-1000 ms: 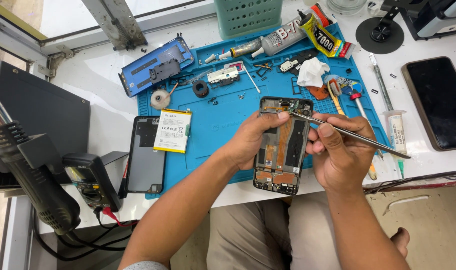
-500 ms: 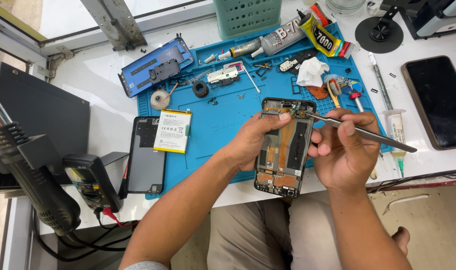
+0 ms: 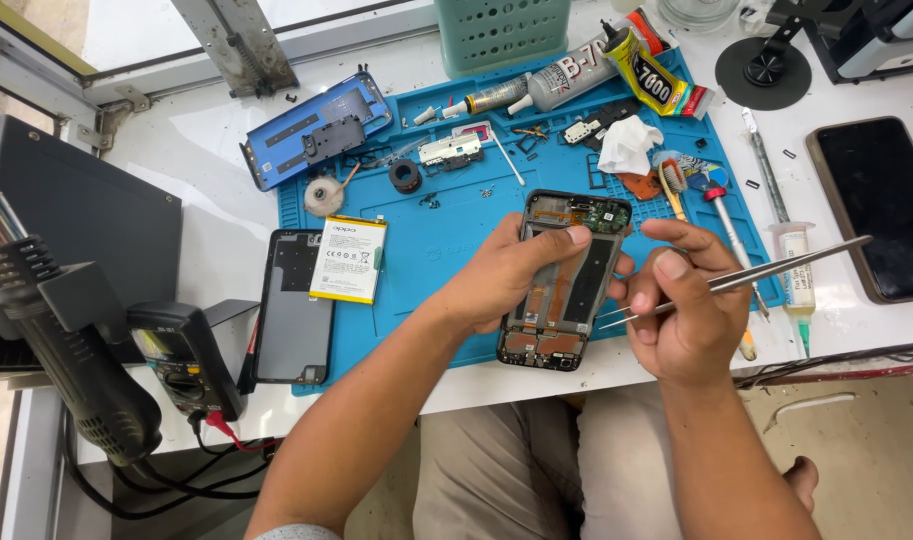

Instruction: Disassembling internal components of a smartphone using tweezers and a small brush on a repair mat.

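Both hands are busy: the left hand [image 3: 512, 275] wraps its grip round the left edge of the opened phone [image 3: 562, 280], thumb lying across the frame near the top, while the right hand [image 3: 682, 305] pinches a pair of metal tweezers [image 3: 737, 280], fingers pressed together on the shaft, tips pointing at the phone's right edge.

All of it sits on a white surface [image 3: 207, 150] with a blue repair mat [image 3: 447, 240] laid over it, a window frame running along the far side.

The phone is a black frame with its back off, so you can see a green board at the top and an orange flex down the middle. It lies on the mat's near edge, its bottom end hanging a bit past the mat.

Left of the phone lie a white battery [image 3: 349, 258] and a dark back panel [image 3: 292, 305]; beyond it are glue tubes [image 3: 577, 80] and a blue back cover [image 3: 317, 130]. Right of it there's a screwdriver [image 3: 732, 225], a syringe [image 3: 795, 270] and a second dark phone [image 3: 877, 205], so that side is crowded. Bare mat only really shows between the phone and the battery.
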